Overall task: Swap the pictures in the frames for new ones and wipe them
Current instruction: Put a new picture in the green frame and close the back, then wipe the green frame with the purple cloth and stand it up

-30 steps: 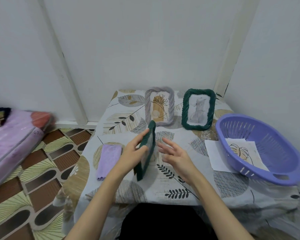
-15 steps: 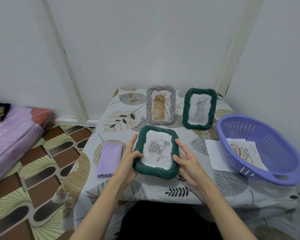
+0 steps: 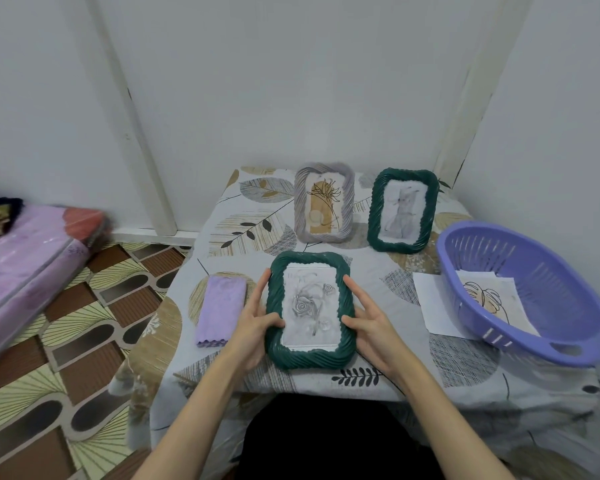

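A dark green frame (image 3: 310,356) with a grey rose picture faces up at the near middle of the table (image 3: 465,372). My left hand (image 3: 253,322) grips its left edge, thumb on the front rim. My right hand (image 3: 369,322) grips its right edge the same way. A folded lilac cloth (image 3: 220,306) lies just left of my left hand. Behind stand a grey frame (image 3: 324,202) with a tan plant picture and a second green frame (image 3: 400,211) with a grey picture.
A purple plastic basket (image 3: 548,344) sits at the right, with a leaf drawing (image 3: 489,303) inside and a white sheet (image 3: 430,303) under its left side. White walls close the back and right. A pink mattress (image 3: 21,268) lies on the patterned floor at left.
The green frame was edge-on in my left hand, the right hand free beside it. It has turned picture side up, and both hands now hold its sides.
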The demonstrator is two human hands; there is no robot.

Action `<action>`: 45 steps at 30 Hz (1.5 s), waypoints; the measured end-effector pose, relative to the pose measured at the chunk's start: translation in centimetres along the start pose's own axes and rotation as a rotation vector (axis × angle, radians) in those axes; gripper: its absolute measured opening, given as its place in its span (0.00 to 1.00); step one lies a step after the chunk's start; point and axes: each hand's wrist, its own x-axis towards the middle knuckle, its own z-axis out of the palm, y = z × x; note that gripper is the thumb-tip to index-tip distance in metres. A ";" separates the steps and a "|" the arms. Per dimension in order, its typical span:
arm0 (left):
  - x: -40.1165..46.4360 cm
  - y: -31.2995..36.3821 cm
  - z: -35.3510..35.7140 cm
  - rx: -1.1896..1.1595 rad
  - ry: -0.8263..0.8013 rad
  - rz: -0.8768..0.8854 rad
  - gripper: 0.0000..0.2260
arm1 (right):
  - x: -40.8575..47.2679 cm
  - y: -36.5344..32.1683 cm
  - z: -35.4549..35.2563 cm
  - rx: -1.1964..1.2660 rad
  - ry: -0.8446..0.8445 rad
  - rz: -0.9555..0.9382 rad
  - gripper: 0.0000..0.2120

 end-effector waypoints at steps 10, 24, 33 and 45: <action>-2.7 6.2 -11.6 -0.022 0.370 0.226 0.40 | 3.1 3.5 6.8 -0.569 0.087 -0.026 0.28; -5.3 7.3 -18.1 -0.017 0.538 0.281 0.40 | 7.8 8.5 15.1 -1.084 0.175 -0.099 0.41; -4.4 6.6 -18.2 -0.064 0.497 0.269 0.41 | 8.1 5.4 12.8 -0.471 0.204 0.073 0.41; -1.3 3.5 -8.8 -0.113 0.191 0.204 0.41 | 3.3 -2.5 6.8 -0.347 0.015 -0.186 0.24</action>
